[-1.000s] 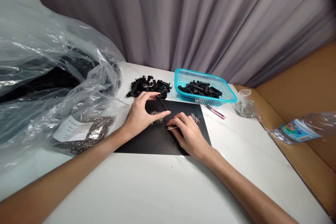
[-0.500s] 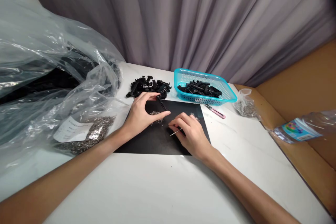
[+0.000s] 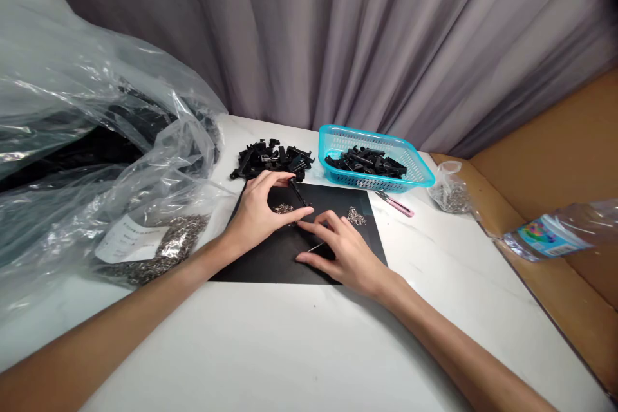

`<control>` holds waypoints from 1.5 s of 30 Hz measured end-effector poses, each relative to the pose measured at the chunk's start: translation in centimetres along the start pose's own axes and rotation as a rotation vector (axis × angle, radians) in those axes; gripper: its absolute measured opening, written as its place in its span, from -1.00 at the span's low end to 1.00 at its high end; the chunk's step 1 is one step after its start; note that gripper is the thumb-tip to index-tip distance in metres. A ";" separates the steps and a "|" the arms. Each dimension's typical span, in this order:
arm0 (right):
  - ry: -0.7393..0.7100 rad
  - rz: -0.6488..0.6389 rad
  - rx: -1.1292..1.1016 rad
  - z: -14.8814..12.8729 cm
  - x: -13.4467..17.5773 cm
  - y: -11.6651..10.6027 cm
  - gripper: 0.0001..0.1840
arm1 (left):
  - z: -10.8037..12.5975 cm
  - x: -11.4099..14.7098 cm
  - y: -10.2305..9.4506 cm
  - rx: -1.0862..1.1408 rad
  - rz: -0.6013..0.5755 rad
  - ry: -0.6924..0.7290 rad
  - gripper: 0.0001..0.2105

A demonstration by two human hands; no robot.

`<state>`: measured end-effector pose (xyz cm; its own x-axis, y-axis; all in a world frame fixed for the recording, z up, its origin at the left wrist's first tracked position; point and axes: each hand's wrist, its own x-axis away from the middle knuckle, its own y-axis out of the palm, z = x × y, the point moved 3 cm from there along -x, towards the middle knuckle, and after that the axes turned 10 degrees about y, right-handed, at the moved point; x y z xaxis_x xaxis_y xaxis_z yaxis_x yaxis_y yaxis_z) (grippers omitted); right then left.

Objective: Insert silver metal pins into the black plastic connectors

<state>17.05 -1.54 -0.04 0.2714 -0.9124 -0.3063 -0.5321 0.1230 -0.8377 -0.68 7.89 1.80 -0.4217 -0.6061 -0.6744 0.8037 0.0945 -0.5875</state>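
Note:
Between the thumb and fingers of my left hand [image 3: 261, 205] is a slim black plastic part [image 3: 298, 192], held tilted above a black mat [image 3: 270, 261]. My right hand [image 3: 345, 248] is close by on the right, its index fingertip near my left thumb and its own thumb spread away. A thin metal rod [image 3: 316, 247] pokes out from within the right hand; its other end is hidden by the fingers. Small metal pieces lie on the mat in two heaps, a left heap [image 3: 283, 208] partly behind my left hand and a right heap [image 3: 356, 215] beyond my right hand.
Behind the mat are a pile of black plastic parts [image 3: 273, 158] and a blue basket [image 3: 425, 174] holding more. A pink-handled cutter [image 3: 398, 206] lies right. Bags of metal pieces [image 3: 181, 238] and black parts fill the left. A small bag [image 3: 451, 196] and bottle [image 3: 550, 238] are right.
My right hand's thumb and index finger have parted, and the index finger has reached left towards the black plastic part. My left hand keeps its hold. The right heap is now more exposed.

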 end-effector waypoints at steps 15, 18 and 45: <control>0.021 -0.138 -0.295 1.7 0.6 -2.6 -0.73 | 0.0 0.1 -0.1 -0.030 0.010 0.008 -0.46; 0.013 -0.283 -0.265 2.3 0.8 -4.2 -0.72 | 0.1 0.1 0.0 -0.019 -0.001 0.020 -0.45; 0.316 -0.296 -0.438 4.0 0.1 -2.3 -0.61 | 0.3 0.2 0.4 -0.059 -0.075 0.071 -0.45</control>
<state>21.54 -0.37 0.03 0.2429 -0.9631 0.1158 -0.7685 -0.2639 -0.5829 -0.37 7.57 1.55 -0.5100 -0.5557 -0.6566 0.7438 0.0985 -0.6611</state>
